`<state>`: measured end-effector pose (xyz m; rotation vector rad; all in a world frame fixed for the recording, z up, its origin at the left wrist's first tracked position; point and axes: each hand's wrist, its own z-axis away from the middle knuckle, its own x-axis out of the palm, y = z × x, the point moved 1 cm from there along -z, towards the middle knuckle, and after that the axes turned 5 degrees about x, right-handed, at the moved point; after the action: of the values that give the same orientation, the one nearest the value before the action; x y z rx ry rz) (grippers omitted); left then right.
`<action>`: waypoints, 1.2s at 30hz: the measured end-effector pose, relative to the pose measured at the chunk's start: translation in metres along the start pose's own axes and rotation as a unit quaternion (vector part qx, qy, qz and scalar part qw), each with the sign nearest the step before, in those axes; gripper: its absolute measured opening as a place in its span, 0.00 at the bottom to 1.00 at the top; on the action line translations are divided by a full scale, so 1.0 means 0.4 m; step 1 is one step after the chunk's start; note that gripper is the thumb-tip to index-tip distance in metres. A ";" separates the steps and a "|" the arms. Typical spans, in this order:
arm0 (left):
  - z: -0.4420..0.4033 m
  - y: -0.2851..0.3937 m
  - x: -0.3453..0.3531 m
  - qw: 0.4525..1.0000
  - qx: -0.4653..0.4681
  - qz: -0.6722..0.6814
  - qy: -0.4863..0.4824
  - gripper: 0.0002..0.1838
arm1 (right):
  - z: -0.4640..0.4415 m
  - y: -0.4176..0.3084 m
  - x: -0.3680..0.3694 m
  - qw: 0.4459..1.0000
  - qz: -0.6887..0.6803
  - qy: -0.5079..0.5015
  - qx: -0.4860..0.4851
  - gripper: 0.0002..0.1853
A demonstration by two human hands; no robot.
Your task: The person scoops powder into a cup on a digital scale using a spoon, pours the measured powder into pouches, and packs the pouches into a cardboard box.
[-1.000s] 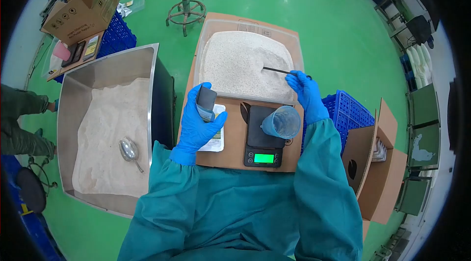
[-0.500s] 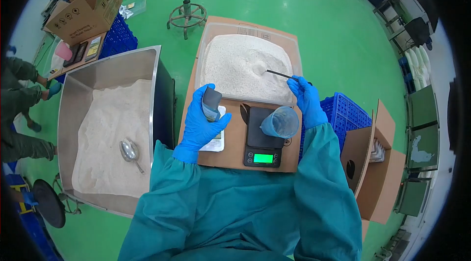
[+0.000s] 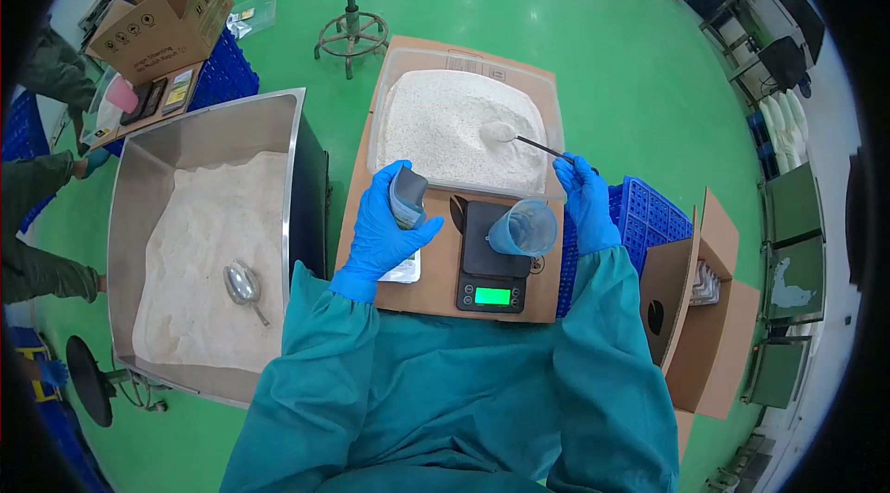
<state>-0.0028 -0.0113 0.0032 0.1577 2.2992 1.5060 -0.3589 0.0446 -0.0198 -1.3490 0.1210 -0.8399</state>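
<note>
Right blue-gloved hand (image 3: 587, 203): fingers pinching slim black-handled spoon (image 3: 538, 147), bowl heaped with white powder (image 3: 498, 130), at hand's 10 o'clock over clear plastic tub (image 3: 553, 122). Left blue-gloved hand (image 3: 380, 230), 9 o'clock from right: fingers clamped on small grey packet (image 3: 408, 198), tilted.

You're wearing bright blue gloves (image 3: 371, 247), thin and smooth, one on the left hand (image 3: 380, 229), one on the right hand (image 3: 586, 201); they're fitting close around the fingers and creasing lightly. Glove cuffs (image 3: 354, 287) are showing the same blue. You're also wearing a teal gown (image 3: 454, 372), long-sleeved, plain, matte. Left sleeve (image 3: 311, 372) and right sleeve (image 3: 619, 345) are hanging loose, wide, wrinkling along the forearms, ending near the wrists. The gown's front is bunching into soft folds, same teal as the sleeves.
</note>
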 end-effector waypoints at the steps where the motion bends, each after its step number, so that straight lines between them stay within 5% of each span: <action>1: 0.001 0.003 -0.001 1.000 0.001 0.001 0.000 0.44 | -0.001 -0.001 -0.007 1.000 -0.011 0.001 0.003 0.17; 21: 0.008 0.017 -0.012 0.999 -0.015 0.031 0.000 0.41 | 0.159 -0.144 -0.028 0.996 -0.083 0.029 -0.028 0.16; 28: 0.018 0.021 -0.021 0.998 0.044 0.026 0.046 0.40 | 0.322 -0.184 -0.049 0.993 -0.113 0.008 -0.041 0.17; 36: 0.056 0.039 -0.041 0.997 0.019 0.060 0.043 0.40 | 0.527 -0.105 -0.054 0.997 -0.017 0.046 -0.065 0.17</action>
<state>0.0189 0.0093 0.0135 0.2503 2.4259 1.5571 -0.2813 0.2278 0.0643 -1.4368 0.2283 -0.9357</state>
